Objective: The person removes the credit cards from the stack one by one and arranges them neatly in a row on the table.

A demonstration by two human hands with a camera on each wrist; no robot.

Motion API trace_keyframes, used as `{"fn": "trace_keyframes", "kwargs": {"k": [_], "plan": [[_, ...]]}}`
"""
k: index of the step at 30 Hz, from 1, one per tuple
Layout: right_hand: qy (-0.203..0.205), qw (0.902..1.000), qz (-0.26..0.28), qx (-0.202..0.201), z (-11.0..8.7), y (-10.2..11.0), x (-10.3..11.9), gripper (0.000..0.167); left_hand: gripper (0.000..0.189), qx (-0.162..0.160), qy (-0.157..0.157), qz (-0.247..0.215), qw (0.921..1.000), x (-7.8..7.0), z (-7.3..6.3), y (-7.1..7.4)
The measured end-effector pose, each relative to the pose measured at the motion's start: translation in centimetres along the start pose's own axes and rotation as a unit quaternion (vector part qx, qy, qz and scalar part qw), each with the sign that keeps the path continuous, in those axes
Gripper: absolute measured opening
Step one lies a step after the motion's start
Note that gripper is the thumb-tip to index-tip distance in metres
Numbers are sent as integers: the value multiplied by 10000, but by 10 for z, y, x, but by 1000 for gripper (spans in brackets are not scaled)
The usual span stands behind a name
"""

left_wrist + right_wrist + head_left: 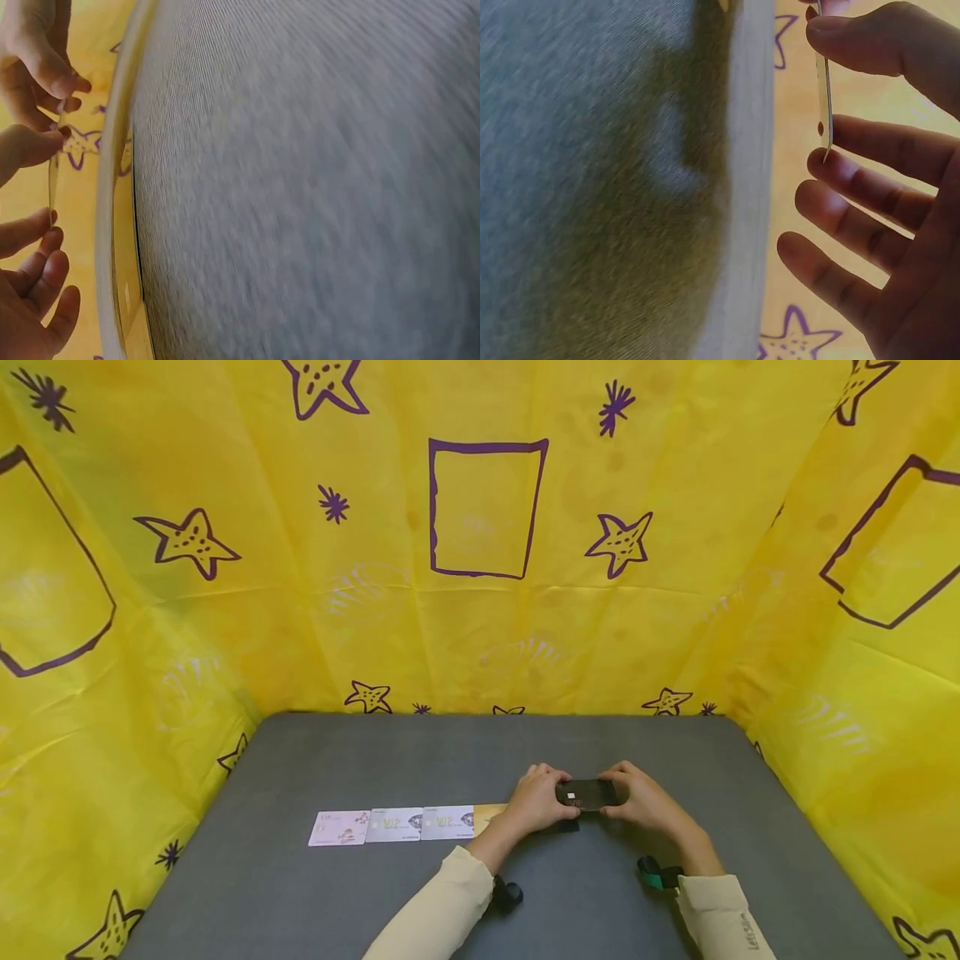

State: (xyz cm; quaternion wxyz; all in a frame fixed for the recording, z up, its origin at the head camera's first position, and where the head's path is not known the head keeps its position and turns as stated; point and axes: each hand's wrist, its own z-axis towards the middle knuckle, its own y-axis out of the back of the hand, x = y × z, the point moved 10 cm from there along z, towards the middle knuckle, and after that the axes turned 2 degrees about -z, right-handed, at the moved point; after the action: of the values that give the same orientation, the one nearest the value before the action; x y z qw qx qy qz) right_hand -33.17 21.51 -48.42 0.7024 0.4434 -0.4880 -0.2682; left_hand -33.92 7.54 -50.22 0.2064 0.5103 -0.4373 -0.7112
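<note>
A black VIP card (588, 795) is held above the table between my two hands. My left hand (537, 800) pinches its left end between thumb and fingers, and my right hand (637, 795) does the same at the right end. Seen edge-on, the card (53, 180) is a thin strip in the left wrist view. In the right wrist view the card (824, 105) sits between thumb and index finger, with the other fingers extended. Below and behind my left hand, a gold card (489, 816) and a dark card (572, 827) on the table are partly hidden.
Left of my hands, a pink card (339, 828) and two white VIP cards (394, 825) lie in a row with the gold one on the grey table (300, 902). Yellow cloth (480, 643) with purple drawings surrounds the back and sides. Dark straps (660, 872) hang at my wrists.
</note>
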Motion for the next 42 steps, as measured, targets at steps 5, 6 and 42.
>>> {"fn": "trace_keyframes", "kwargs": {"k": [5, 6, 42], "plan": [[-11, 10000, 37, 26, -4, 0, -7, 50, 52, 90, 90, 262, 9996, -6, 3, -7], [-24, 10000, 30, 37, -5, 0, -9, 49, 52, 109, 109, 297, 9994, -7, 3, -8], [-337, 9978, -230, 516, -19, -18, -20, 48, 48, 588, -195, 1073, 9923, -23, 3, -29]]}}
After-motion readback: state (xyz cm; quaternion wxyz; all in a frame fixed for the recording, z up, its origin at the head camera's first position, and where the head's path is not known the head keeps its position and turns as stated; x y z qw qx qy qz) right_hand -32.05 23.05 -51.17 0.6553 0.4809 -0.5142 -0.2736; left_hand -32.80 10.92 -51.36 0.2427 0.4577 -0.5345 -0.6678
